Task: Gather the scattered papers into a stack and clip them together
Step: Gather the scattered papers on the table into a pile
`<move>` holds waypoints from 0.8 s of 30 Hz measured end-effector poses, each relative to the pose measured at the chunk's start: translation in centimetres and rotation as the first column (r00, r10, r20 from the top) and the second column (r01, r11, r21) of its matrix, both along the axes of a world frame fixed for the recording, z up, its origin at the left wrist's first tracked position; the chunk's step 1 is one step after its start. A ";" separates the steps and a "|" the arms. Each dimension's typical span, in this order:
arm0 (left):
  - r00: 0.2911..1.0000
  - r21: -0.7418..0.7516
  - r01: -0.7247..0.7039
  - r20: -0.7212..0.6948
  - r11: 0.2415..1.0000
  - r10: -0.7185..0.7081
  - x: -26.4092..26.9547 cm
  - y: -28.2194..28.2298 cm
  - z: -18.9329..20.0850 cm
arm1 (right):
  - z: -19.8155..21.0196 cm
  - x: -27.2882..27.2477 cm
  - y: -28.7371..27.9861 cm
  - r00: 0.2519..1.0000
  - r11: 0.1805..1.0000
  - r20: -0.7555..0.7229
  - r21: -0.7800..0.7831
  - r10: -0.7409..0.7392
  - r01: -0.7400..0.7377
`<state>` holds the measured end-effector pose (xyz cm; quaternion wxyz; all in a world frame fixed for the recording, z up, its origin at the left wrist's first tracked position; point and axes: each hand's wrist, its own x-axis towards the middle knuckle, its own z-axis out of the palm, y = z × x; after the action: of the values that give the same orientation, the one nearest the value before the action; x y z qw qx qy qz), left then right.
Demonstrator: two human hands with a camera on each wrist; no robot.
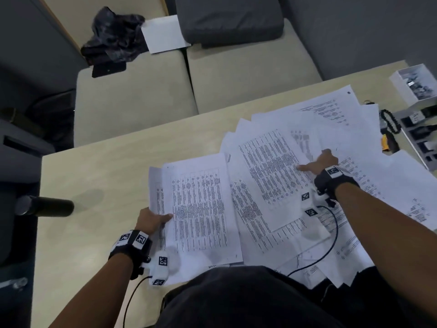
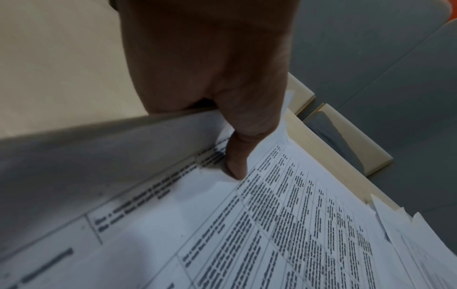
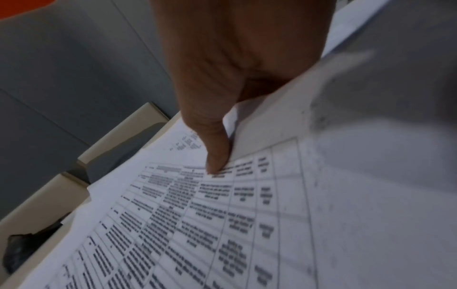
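White printed papers (image 1: 295, 176) fan over tabletop (image 1: 113, 176) between both hands | left hand (image 1: 151, 221) fingers pinch small stack (image 1: 198, 209) | right hand (image 1: 324, 162) fingers pinch loose sheet (image 1: 274, 176) | step: gathering | next: slide sheet onto stack.

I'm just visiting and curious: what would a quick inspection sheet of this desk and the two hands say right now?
Surface: pale wooden table, mostly covered on its right half.
Job's things: printed papers fanned out, overlapping, not yet stacked; no clip identified.
Clutter: white box of small items, grey organiser tray, black bead loop, black bottle at the table's left edge.
Grippers: left hand pinches the left sheets' edge; right hand pinches a sheet, thumb on top.
Cables: black wire from each wrist unit, the right one lying over papers.
Surroundings: beige sofa with grey cushion, dark cloth and a white sheet.
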<state>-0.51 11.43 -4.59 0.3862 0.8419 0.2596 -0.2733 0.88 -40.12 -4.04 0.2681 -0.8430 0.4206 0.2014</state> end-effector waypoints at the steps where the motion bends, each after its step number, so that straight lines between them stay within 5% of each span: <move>1: 1.000 -0.016 0.003 -0.011 1.000 -0.003 0.1 0.3 0.0 | 0.0 0.0 0.3 0.999 1.000 0.042 0.013 0.028 -0.029; 7: 0.998 -0.058 -0.031 -0.049 0.998 0.029 0.6 2.2 0.4 | 3.4 -0.7 1.2 0.910 0.977 0.414 0.192 0.006 -0.094; 11: 0.993 -0.085 -0.077 -0.097 0.993 0.068 0.5 3.7 -0.2 | 6.5 -1.2 2.7 0.786 0.910 0.590 0.405 -0.186 -0.088; 13: 0.992 -0.112 -0.098 -0.092 0.989 0.088 0.2 3.5 0.4 | 7.3 -2.1 5.0 0.768 0.840 0.575 0.535 -0.283 -0.092; 16: 0.992 -0.156 -0.114 -0.079 0.981 0.103 -0.4 3.4 1.9 | 6.4 -3.7 10.0 0.843 0.780 0.480 0.613 -0.243 -0.124; 21: 0.971 -0.380 -0.238 -0.069 0.894 0.229 -1.1 3.8 2.2 | 2.7 -5.4 19.3 0.938 0.834 0.327 0.480 0.117 -0.272; 24: 0.993 -0.442 -0.113 -0.015 0.890 0.119 -1.7 2.7 3.4 | 0.4 -5.5 23.6 0.933 0.821 0.188 0.445 0.306 -0.359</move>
<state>-2.20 14.10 -1.16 0.5844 0.7170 0.2383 -0.2960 -4.58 -16.50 -3.63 0.4481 -0.8221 0.1902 0.2954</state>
